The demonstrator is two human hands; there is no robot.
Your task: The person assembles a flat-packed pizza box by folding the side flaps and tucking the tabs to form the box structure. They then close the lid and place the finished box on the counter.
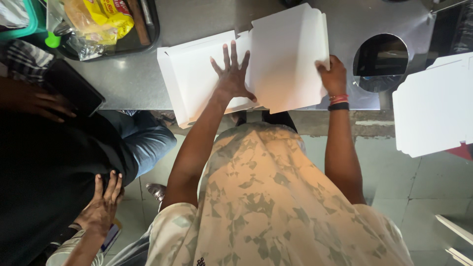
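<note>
1. While the flat white cardboard box blank (288,59) lies on the steel counter (133,79), pressing firmly beside the fold would keep its crease straight.
2. Left hand (231,74) lies spread flat on it; right hand (334,75) pinches its right edge.
3. Right fingertips sit hidden under the card.

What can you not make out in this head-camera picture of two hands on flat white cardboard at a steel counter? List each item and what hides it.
- Right hand: fingertips hidden behind the edge of the raised white cardboard panel.
- Cardboard under the left hand: its folds and creases are too pale to trace.
- Round hole in the counter: contents lost in darkness.
- Second white cardboard piece: cut off by the right edge.
- Tray of packets: cut off by the top edge.
</note>
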